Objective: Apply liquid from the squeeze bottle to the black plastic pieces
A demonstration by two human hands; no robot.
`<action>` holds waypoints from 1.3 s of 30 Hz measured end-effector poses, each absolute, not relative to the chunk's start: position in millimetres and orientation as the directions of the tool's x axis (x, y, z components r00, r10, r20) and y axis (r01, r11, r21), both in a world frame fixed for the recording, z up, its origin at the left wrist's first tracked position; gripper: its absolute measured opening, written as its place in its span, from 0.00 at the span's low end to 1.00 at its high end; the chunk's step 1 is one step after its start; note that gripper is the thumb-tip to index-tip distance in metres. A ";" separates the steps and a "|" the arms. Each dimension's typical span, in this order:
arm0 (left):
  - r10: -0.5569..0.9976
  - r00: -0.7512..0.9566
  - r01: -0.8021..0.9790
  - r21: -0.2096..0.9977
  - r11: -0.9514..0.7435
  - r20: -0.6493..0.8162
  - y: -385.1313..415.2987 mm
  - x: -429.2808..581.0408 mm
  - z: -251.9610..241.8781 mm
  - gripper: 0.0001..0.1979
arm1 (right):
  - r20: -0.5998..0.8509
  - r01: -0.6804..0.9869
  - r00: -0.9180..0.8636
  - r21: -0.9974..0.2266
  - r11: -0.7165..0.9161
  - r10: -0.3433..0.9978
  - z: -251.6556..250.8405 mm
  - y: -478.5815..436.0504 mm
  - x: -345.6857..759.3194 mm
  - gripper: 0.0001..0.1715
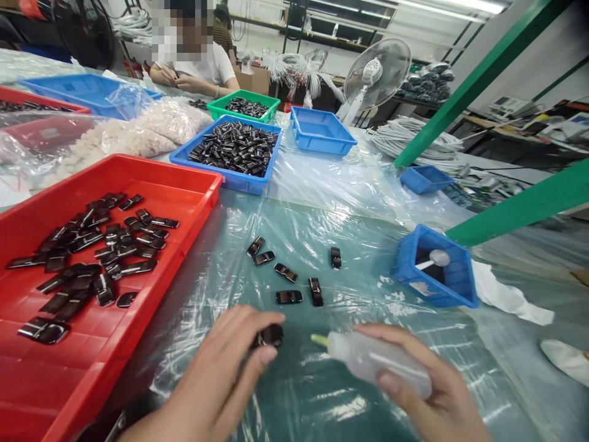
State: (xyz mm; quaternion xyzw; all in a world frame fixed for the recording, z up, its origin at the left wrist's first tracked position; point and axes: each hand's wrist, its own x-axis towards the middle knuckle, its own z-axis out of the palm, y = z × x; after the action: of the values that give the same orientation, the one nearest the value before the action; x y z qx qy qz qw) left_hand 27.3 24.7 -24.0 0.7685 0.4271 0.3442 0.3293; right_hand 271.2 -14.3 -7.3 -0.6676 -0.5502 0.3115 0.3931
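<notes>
Beside the red tray (193, 196) we are pinching a light, likely slippery black casing (270, 335) edgewise in our left hand (216, 383), right hand (432, 399) gripping a soft squeeze bottle (380, 363).

Bright, even, cool white. Lit from ceiling tubes (464, 5) at 1 o'clock. Patchy glare on plastic sheet (317, 184), centre to 5 o'clock. Glints on black piece (270, 334) in left hand (216, 380). Faint shadows. Slightly soft at bottle (381, 362) and right hand (437, 399). Wide-angle stretch toward 3 and 9 o'clock.
</notes>
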 end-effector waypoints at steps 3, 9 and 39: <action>0.980 0.173 0.419 0.893 -0.164 0.099 25.6 30.2 -25.7 0.14 | -0.008 0.421 0.289 -0.897 -0.134 0.957 -16.3 -4.5 275.7 0.23; 0.997 0.046 0.318 0.947 0.037 -0.054 23.7 33.2 -23.4 0.18 | 0.158 0.527 0.192 -0.849 0.034 0.969 -38.0 12.3 278.5 0.15; 0.918 0.313 0.307 0.889 -0.339 0.242 20.6 30.1 -43.0 0.12 | -0.100 0.195 -0.175 -0.979 -0.064 0.979 -0.1 24.1 204.5 0.07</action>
State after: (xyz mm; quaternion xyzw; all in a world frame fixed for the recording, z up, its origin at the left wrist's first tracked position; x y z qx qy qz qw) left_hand 30.1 20.6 -43.0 0.7141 0.4290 0.3993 0.3829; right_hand 204.5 24.1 -0.1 -0.5170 -0.5681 0.5147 0.3808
